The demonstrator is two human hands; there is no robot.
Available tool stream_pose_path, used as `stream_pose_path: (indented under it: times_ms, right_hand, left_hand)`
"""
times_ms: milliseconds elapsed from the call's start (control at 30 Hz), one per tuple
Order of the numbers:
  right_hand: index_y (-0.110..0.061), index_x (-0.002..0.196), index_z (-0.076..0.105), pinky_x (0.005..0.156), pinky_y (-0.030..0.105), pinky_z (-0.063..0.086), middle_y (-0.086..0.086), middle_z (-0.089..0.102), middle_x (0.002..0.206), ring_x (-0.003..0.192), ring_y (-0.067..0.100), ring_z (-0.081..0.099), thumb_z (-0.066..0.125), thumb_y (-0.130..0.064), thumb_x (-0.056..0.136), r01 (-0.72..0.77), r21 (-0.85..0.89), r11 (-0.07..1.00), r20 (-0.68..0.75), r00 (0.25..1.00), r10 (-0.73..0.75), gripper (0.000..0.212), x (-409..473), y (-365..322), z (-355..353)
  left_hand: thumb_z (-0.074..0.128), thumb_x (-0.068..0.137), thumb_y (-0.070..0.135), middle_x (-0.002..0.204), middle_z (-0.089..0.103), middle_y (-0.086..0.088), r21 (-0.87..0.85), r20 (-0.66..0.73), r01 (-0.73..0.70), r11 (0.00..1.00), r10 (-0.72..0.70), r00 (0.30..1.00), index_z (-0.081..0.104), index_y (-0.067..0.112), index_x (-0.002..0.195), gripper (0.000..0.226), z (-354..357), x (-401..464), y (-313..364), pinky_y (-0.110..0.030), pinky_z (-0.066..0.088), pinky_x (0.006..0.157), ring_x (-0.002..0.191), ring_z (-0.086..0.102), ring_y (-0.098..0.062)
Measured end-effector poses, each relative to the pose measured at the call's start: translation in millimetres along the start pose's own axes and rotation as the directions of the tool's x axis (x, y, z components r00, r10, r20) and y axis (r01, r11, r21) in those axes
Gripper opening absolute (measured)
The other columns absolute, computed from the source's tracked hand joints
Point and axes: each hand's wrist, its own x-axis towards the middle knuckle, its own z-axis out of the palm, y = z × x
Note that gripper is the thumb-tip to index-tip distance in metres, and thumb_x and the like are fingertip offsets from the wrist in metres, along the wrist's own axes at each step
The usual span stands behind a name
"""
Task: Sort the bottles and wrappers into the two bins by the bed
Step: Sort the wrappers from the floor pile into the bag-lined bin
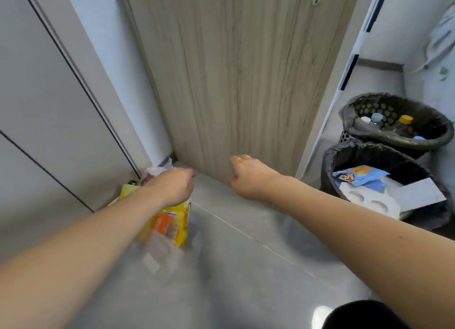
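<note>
two bins stand well to the right of the wooden panel [236, 82], one behind the other on the grey floor [246, 267], both lined with black bags. the far bin [396, 122] holds bottles standing upright: a yellow cap [405, 119], a pale blue cap and a white one show. the near bin [384, 181] holds a blue wrapper [360, 177] printed with a cartoon face, white moulded packaging and a grey card. left of the panel's foot, at the corner by the white door, lies a yellow wrapper [170, 223] with orange print, a blurred clear wrapper in front of it, and a crumpled white wrapper [157, 170] behind it. the left hand [172, 186] reaches over the yellow wrapper, fingers curled downward; whether they pinch anything cannot be told. the right hand [248, 178] hangs just before the panel's lower edge, fingers loosely curled, holding nothing. nothing lies between the wrappers and the bins but bare floor. a dark rounded shape sits at the bottom right corner.
</note>
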Motion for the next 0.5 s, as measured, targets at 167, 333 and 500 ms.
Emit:
stream_pose_path:
  times_ms: [167,333,500]
  right_hand:
    - [-0.005,0.118,0.045,0.098,0.043,0.043,0.016,0.044,0.129,0.12,0.037,0.045,0.043,-0.016,0.089,-0.01,0.001,1.0,0.088,0.996,0.01,0.031,35.3,-36.5,30.2]
    - [-0.006,0.128,0.043,0.103,0.042,0.039,0.016,0.04,0.137,0.127,0.035,0.041,0.043,-0.023,0.092,0.0,0.013,1.0,0.175,0.985,-0.002,0.04,55.1,-57.8,70.8]
    - [-0.009,0.142,0.037,0.109,0.036,0.035,0.015,0.038,0.147,0.135,0.03,0.038,0.043,-0.022,0.096,-0.01,0.018,1.0,0.307,0.952,0.004,0.048,52.3,-74.5,118.4]
  left_hand:
    - [0.045,0.098,0.025,0.133,0.058,-0.009,-0.095,0.027,0.101,0.99,-0.099,0.995,0.056,0.014,0.128,0.035,27.0,-15.9,-56.3,-0.034,0.045,0.096,0.122,0.052,-0.028]
    - [0.049,0.098,0.024,0.144,0.048,-0.005,-0.226,0.041,0.246,0.942,-0.243,0.969,0.049,0.012,0.138,0.042,78.3,-46.9,-102.0,-0.028,0.036,0.103,0.131,0.046,-0.023]
    - [0.059,0.094,0.028,0.148,0.037,-0.014,-0.493,0.159,0.419,0.763,-0.395,0.905,0.04,0.008,0.143,0.055,152.4,-96.8,-136.8,-0.03,0.032,0.107,0.133,0.042,-0.029]
